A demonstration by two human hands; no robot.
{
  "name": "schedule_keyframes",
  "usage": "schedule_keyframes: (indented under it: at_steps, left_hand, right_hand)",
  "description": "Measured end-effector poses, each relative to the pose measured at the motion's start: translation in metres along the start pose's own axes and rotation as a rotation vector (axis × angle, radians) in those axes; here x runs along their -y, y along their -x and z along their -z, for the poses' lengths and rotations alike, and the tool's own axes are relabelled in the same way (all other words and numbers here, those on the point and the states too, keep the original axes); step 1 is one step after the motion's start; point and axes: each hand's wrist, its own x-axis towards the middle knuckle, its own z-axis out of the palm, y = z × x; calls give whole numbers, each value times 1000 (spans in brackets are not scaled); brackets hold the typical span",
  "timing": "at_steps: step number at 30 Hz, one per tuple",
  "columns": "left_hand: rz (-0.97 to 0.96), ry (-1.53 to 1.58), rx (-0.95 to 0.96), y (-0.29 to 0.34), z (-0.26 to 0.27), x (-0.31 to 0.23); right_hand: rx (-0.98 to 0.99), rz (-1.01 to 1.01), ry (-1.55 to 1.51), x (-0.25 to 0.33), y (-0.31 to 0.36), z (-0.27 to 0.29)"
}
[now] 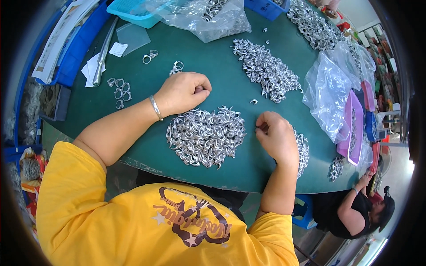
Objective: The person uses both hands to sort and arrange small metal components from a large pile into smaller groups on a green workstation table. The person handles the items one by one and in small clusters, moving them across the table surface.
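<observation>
My left hand (184, 92) is held above the green table, just behind a heap of small silver crescent-shaped metal pieces (205, 136). Its fingers are curled in with the thumb against them, and whatever they may hold is hidden. To the right of that heap is my right hand (278, 137), thumb and forefinger bent together; I cannot make out anything in them. A second pile of silver pieces (300, 153) is partly covered by the right hand and wrist. One loose piece (254, 102) lies between the hands, farther back. Beyond my left hand sit a few silver rings (176, 67).
A larger heap of silver pieces (268, 71) lies farther back. At left are several rings (120, 94), a tapered metal rod (103, 57) and a blue tray (73, 53). Clear plastic bags (330, 88) and a purple tray (353, 128) stand right, near another person (355, 210).
</observation>
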Motion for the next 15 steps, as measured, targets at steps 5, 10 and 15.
schedule_keyframes:
  at_steps: [5, 10, 15]
  left_hand:
    - [24, 13, 9, 1, 1, -1]
    - [5, -15, 4, -1, 0, -1]
    - [-4, -28, 3, 0, -1, 2]
  right_hand:
    - [-95, 13, 224, 3, 6, -1]
    - [20, 18, 189, -6, 6, 2]
    - [-11, 67, 282, 6, 10, 5]
